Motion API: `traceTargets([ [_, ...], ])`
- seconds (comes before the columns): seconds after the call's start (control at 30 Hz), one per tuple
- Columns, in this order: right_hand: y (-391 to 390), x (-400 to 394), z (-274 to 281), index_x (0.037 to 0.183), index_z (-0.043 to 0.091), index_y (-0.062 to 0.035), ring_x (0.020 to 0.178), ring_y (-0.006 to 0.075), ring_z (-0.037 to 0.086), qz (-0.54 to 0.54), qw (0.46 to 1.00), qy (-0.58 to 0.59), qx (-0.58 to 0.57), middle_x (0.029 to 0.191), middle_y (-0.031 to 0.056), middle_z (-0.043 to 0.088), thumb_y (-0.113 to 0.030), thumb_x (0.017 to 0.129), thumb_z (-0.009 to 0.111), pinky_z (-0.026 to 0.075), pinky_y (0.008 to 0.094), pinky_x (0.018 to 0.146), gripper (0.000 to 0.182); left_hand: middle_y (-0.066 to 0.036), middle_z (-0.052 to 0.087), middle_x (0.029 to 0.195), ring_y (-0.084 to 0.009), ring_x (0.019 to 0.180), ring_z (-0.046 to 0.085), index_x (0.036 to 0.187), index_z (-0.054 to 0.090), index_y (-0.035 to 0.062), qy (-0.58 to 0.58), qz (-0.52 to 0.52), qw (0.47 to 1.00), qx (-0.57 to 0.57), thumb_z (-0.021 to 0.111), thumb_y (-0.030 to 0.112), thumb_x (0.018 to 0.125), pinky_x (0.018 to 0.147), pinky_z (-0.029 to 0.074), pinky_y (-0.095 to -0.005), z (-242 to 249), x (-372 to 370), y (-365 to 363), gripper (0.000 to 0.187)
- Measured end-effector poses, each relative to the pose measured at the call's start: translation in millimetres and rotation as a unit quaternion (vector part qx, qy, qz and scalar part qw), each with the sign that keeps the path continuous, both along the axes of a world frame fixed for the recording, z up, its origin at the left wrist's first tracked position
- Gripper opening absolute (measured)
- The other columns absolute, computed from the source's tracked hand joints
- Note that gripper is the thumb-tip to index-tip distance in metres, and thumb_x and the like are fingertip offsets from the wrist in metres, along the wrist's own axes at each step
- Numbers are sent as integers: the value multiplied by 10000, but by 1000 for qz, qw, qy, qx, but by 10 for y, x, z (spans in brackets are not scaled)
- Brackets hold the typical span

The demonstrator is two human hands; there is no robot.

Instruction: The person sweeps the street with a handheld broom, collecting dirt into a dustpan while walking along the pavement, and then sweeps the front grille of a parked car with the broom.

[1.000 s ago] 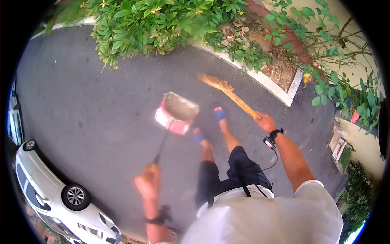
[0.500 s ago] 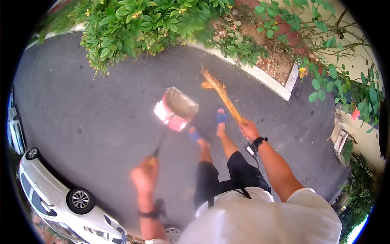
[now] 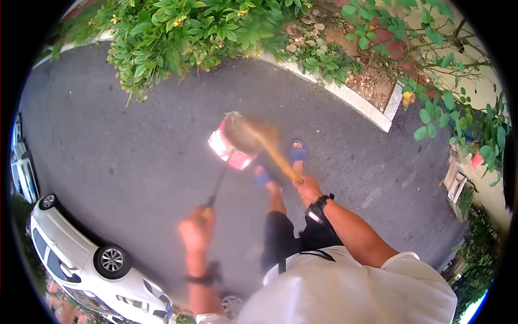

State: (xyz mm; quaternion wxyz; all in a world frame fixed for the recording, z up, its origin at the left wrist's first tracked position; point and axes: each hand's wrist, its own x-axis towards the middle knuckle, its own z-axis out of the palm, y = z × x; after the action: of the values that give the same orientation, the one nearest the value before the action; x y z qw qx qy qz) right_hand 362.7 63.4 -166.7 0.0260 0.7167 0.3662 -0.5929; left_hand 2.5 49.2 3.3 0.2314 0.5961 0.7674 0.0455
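Note:
My left hand [image 3: 197, 229] is closed around the end of a dark handle that runs up to a pink and white dustpan [image 3: 219, 144]. The dustpan's hollow side faces away from the handle, toward the broom. My right hand [image 3: 308, 189] grips a straw broom [image 3: 278, 158] by its yellowish stick. The broom's head is smeared by motion and overlaps the dustpan's mouth, hiding part of it. Just below the dustpan and broom are my feet in blue slippers [image 3: 298, 152].
Grey asphalt [image 3: 129, 146] spreads all around. A leafy bush [image 3: 178, 38] and a pale curb [image 3: 350, 102] edge the planting bed ahead. A white car [image 3: 81, 254] is parked at the lower left. Rose branches [image 3: 431, 119] hang at the right.
My right hand has moved left, swinging the broom from the asphalt at the right over to the dustpan's mouth. The dustpan and my left hand have shifted only slightly.

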Motion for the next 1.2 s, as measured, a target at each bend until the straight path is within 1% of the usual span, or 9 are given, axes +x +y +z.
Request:
traceTargets([
  [0.07,-181,157,85,1291,609,-135,754,226,662,92,991,27,96,903,174,692,-279,919,598,522,372,732,398,-114,552,515,-267,403,512,889,727,110,5,5,1000,-5,697,276,853,402,412,-381,-17,-33,2,172],
  [0.17,-164,260,421,1313,594,-141,882,257,682,69,996,-44,41,982,193,702,-296,926,594,519,389,797,417,-118,551,510,-273,398,511,885,726,114,-4,12,1000,4,701,279,845,403,414,-384,8,-29,20,172],
  [0.33,298,650,-1,1286,596,-89,955,388,670,80,980,-89,159,1023,258,678,-334,915,603,519,444,783,445,-128,561,519,-291,410,528,874,720,109,3,23,1000,-8,701,277,845,409,421,-392,45,-58,13,172],
  [0.43,909,305,197,1213,623,-58,907,396,673,103,978,-104,149,935,263,676,-330,906,608,516,464,754,410,-131,566,525,-304,423,542,871,717,111,6,28,999,-25,707,279,840,414,429,-396,77,-59,23,171],
  [0.53,512,65,-436,1141,638,-42,880,384,678,193,965,-149,91,874,259,670,-333,893,626,509,475,724,383,-132,568,528,-313,435,553,875,714,113,3,22,1000,-9,714,279,834,422,438,-400,44,-78,25,171],
  [0.63,136,9,-312,1211,628,-53,853,391,678,163,984,-38,60,879,249,679,-335,888,636,508,480,700,429,-132,577,537,-313,445,563,882,713,112,2,26,1000,-14,722,280,828,430,445,-400,14,-113,-58,176],
  [0.83,269,112,718,1372,544,-117,943,398,671,154,984,-67,67,990,251,684,-361,898,622,530,436,787,539,-146,537,571,-274,464,512,926,702,56,-22,89,995,-35,740,201,815,508,445,-350,91,-154,-341,186],
  [1.0,1106,124,458,1397,510,-123,981,406,657,225,955,-104,161,1050,271,665,-355,899,615,530,455,823,559,-131,533,555,-250,450,496,930,704,69,-8,125,992,-32,726,221,839,477,431,-349,159,-177,-534,178],
  [1.2,1392,-473,-371,1074,654,-57,897,420,660,281,940,-155,116,925,244,679,-275,843,636,522,505,767,319,-129,579,557,-311,447,543,945,716,103,10,105,994,-24,696,266,865,437,433,-398,57,-293,-592,183],
])
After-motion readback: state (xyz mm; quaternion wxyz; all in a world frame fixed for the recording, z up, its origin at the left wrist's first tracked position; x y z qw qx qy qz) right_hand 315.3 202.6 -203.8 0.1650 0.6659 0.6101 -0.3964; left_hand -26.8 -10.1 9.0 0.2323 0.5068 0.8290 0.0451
